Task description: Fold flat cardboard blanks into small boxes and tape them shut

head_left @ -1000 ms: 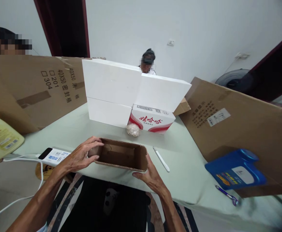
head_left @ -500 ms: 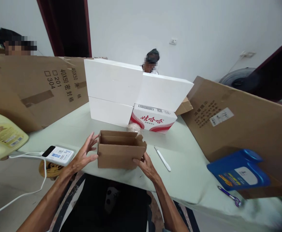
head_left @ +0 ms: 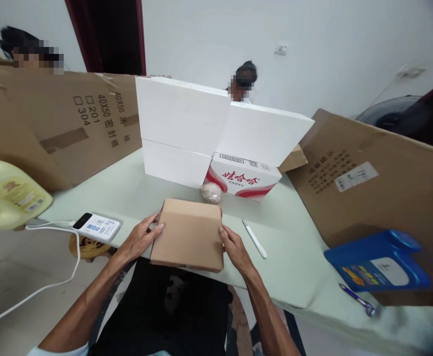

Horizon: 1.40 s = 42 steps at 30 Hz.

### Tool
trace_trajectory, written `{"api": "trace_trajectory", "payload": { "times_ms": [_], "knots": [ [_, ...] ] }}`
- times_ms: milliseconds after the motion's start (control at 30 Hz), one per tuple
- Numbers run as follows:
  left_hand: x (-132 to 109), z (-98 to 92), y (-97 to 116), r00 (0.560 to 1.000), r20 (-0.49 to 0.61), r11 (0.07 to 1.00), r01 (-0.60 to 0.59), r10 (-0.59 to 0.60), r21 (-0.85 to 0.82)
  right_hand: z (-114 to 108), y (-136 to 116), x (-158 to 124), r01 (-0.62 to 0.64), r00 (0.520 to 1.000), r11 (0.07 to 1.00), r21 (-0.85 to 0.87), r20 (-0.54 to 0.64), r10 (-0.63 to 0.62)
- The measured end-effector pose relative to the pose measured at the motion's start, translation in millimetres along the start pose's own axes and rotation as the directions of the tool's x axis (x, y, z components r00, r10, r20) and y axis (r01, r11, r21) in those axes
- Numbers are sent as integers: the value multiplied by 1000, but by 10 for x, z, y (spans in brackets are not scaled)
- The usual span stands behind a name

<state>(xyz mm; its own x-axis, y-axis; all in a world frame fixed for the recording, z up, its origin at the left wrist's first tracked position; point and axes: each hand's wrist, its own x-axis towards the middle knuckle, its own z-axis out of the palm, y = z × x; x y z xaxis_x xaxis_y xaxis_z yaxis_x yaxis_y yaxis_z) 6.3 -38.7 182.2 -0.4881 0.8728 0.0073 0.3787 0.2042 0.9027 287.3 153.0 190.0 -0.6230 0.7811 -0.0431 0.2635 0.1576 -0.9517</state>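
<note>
A small brown cardboard box (head_left: 188,233) lies at the near edge of the pale green table (head_left: 286,267), a plain closed face turned up. My left hand (head_left: 139,240) grips its left side, thumb on the top edge and fingers curled below. My right hand (head_left: 234,248) holds its right side, fingers pressed against the wall. A white pen-like tool (head_left: 254,239) lies just right of my right hand. A small round beige lump (head_left: 212,192) sits right behind the box.
White foam boxes (head_left: 181,126) and a red-and-white carton (head_left: 243,181) stand behind. Large cardboard sheets (head_left: 372,188) lean left and right. A blue jug (head_left: 377,264), a purple razor (head_left: 359,300), a yellow jug (head_left: 6,195) and a corded white device (head_left: 96,227) lie around. Two people sit beyond.
The box has been turned over: its open side faced me, then up, and now a closed face is on top. Both hands stayed on its sides.
</note>
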Motion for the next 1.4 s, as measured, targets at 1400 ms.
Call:
{"api": "trace_trajectory", "payload": {
  "times_ms": [1400],
  "knots": [
    [-184,-259,234,840,257,839,-523,478,150,-89,-306,-190,14,1000,997,-70,-22,-15]
  ]
}}
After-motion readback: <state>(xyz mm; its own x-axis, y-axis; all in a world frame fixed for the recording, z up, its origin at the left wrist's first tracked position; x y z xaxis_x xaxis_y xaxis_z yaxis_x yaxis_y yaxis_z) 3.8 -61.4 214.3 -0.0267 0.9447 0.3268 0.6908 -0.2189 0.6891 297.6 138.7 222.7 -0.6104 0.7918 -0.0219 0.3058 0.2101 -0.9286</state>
